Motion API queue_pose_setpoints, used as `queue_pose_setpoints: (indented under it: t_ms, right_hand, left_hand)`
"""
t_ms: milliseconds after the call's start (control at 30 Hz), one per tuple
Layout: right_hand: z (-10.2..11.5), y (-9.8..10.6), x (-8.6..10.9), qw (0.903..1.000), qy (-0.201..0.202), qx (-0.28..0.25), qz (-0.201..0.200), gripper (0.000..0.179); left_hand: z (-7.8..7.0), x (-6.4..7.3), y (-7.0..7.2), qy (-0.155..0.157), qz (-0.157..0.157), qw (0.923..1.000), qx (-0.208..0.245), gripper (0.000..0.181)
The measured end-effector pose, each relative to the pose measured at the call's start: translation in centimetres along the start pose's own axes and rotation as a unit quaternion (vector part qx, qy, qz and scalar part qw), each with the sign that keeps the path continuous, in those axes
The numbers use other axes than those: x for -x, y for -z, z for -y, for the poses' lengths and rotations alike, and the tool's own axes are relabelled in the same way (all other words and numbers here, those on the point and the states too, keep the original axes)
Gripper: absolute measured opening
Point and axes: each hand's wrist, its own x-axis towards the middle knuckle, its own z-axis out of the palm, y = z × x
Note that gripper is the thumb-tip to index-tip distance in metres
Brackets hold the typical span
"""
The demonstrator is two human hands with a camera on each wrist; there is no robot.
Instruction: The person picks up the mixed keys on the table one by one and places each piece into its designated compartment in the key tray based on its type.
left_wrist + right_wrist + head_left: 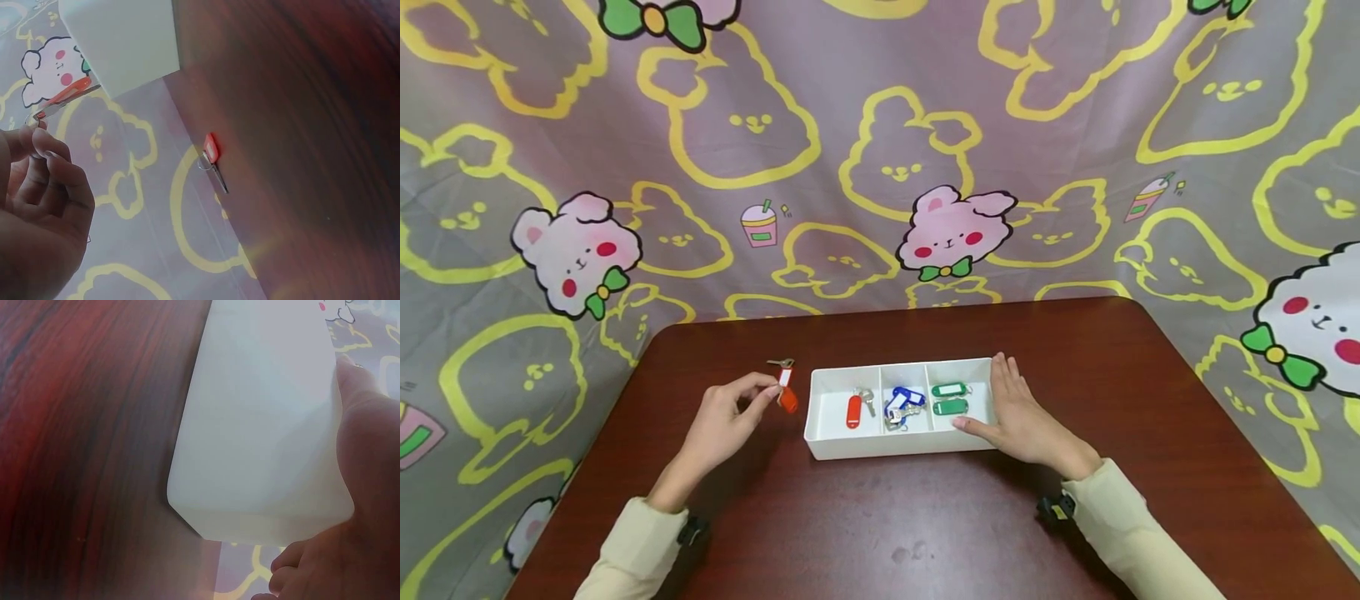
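My left hand [730,417] pinches a red key tag [787,401] by its ring, left of the white tray [865,447]. In the left wrist view this held tag [74,90] sticks out beyond the fingertips beside a key. Another red key tag [786,377] lies on the table just behind it, a key attached. My right hand [1030,423] rests against the tray's right end, fingers straight along the wall and thumb over the front rim. One red key tag [853,411] lies in the left compartment, blue key tags [910,396] in the middle, green key tags [951,407] in the right.
The tray stands on a dark reddish-brown table [880,525], its long side facing me. Behind the table's far edge hangs a patterned cloth [865,275] with cartoon animals, and it also covers both sides.
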Motion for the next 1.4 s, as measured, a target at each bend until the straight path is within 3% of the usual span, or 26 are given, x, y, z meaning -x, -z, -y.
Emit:
queue_pose_setpoints:
  t_ms: [400, 600, 1167, 1400]
  right_hand:
    - [0.0, 0.0, 0.0, 1.0, 0.003, 0.0, -0.006, 0.124]
    - [0.1, 0.1, 0.0, 1.0, 0.004, -0.004, -0.004, 0.123]
    - [-0.1, -0.2, -0.1, 1.0, 0.001, -0.004, -0.003, 0.124]
    - [-0.1, -0.2, -0.1, 1.0, 0.002, 0.0, -0.006, 0.123]
  left_hand:
    - [-0.9, -0.8, 0.1, -0.015, -0.012, 0.9997, 0.015, 0.007]
    - [-1.7, -1.3, 0.1, -0.004, 0.008, 0.9999, 0.014, 0.01]
    - [-2.9, -2.6, -0.6, -0.012, 0.015, 0.999, 0.04, 0.007]
    - [-3.3, -3.3, -1.0, -0.006, 0.04, 0.9985, 0.037, 0.007]
